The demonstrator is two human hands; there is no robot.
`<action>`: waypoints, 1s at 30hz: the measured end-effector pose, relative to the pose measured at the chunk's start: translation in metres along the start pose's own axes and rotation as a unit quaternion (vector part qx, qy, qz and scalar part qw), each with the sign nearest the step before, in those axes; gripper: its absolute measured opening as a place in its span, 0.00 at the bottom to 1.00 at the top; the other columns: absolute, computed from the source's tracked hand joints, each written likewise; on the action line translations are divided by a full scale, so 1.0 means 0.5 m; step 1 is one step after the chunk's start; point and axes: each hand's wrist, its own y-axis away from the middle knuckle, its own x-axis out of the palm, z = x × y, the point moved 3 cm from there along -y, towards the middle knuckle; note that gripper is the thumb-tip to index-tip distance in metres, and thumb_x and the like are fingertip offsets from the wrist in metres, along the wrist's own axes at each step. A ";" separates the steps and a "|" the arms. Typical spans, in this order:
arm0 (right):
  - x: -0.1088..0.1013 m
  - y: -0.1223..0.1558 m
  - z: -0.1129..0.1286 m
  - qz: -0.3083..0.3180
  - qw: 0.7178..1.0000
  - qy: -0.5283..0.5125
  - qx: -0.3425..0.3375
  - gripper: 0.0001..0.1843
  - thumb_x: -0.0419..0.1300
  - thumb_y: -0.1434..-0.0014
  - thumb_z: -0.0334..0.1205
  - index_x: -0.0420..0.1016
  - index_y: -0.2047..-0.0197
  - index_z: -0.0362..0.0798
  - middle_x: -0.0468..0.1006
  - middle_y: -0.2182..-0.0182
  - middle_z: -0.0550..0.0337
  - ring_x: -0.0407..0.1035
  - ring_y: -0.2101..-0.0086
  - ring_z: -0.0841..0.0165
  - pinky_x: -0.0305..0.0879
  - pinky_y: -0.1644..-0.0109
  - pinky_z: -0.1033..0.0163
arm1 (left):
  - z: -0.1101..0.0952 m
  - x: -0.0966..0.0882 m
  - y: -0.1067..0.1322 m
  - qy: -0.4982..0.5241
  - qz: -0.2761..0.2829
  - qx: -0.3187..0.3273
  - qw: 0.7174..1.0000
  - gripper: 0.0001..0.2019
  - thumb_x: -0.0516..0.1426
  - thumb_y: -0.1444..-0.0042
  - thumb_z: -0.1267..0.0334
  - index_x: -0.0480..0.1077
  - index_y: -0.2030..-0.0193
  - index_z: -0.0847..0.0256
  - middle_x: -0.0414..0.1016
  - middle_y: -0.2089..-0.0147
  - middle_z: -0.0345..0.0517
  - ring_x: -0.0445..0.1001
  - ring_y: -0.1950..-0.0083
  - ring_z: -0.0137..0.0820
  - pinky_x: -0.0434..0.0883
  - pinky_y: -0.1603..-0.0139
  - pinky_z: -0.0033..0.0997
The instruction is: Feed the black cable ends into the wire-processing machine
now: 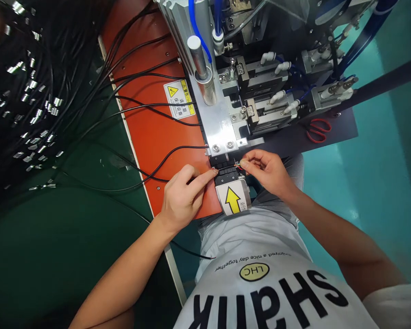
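Observation:
My left hand [183, 198] reaches in from the left, its thumb and forefinger closed on a thin black cable [226, 167] at the edge of a small black fixture [226, 177]. The cable lies across the fixture's top. On the other side, my right hand [267, 172] pinches the cable's thin wire ends, where a reddish strand shows; the fingertips hide most of them. Just in front of the fixture is a metal block [233, 197] with a yellow arrow label.
A press machine [221, 123] with a metal cylinder and blue air hoses rises beyond the hands. Several black cables cross the orange base plate [147, 119]. At left, a heap of cables with shiny metal ends [30, 87] covers the green table. Red-handled scissors [318, 131] lie at right.

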 end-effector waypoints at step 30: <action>0.018 0.010 0.020 -0.023 0.995 -0.029 0.092 0.10 0.64 0.41 0.45 0.73 0.68 0.47 0.73 0.78 0.65 0.70 0.74 0.71 0.65 0.67 0.64 | -0.006 0.001 -0.006 -0.036 0.013 0.034 0.999 0.20 0.53 0.39 0.74 0.72 0.43 0.56 0.64 0.67 0.44 0.66 0.67 0.28 0.63 0.69 0.28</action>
